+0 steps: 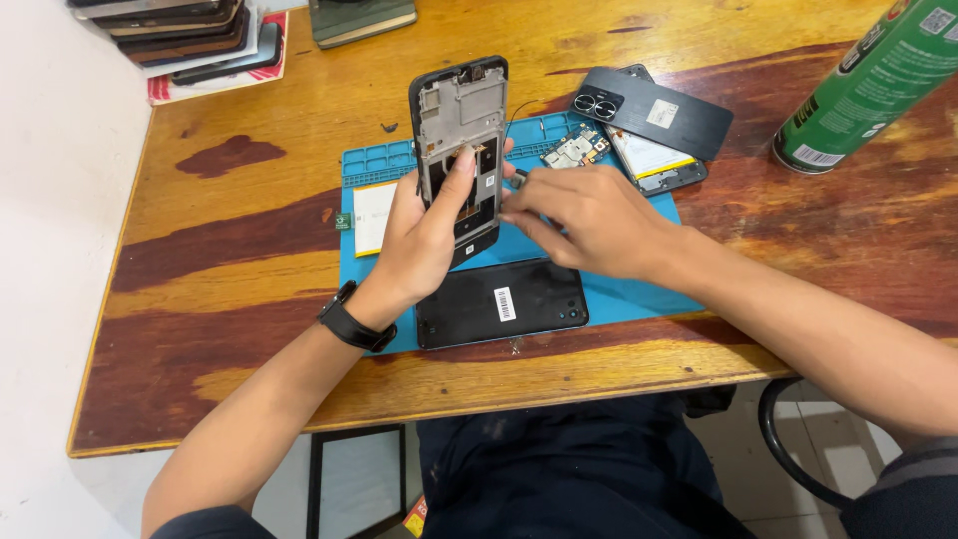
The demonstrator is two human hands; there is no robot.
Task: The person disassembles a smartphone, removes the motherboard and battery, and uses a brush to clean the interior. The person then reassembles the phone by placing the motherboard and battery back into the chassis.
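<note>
1. Your left hand (pixel 424 235) is wrapped around the lower part of a stripped phone frame (pixel 460 130), thumb pressed on its inner face, fingers behind. It holds the frame upright over the blue repair mat (pixel 639 294).
2. Your right hand (pixel 589 220) is pinched narrow at the frame's right edge, fingertips (pixel 514 200) touching it. A small part may sit between them; too small to tell, so whether it grips anything is unclear.
3. The frame looks light and thin, probably stiff along the edges but easy to twist across the open middle. Take it by the long side rails, as your left hand does, and not by the cut-out centre.
4. The inner face shows bare metal plate and small connector spots. These look fragile, so keep thumb pressure low there.
5. Plastic rim likely smooth and a bit slippery; a wrap grip suits it better than a two-finger pinch.
6. Just below the hands, a black phone panel with a white sticker (pixel 502 303) lies flat on the mat.
7. Left of your left hand, a pale flat battery (pixel 372 218) lies on the mat.
8. Behind the right hand: a small circuit board (pixel 574 150), then a dark back cover with two camera rings (pixel 654 112) resting over an opened phone (pixel 654 165).
9. Far right on the wooden table (pixel 249 269), a green spray can (pixel 868 85) lies tilted. Top left, a stack of phones (pixel 190 35).
</note>
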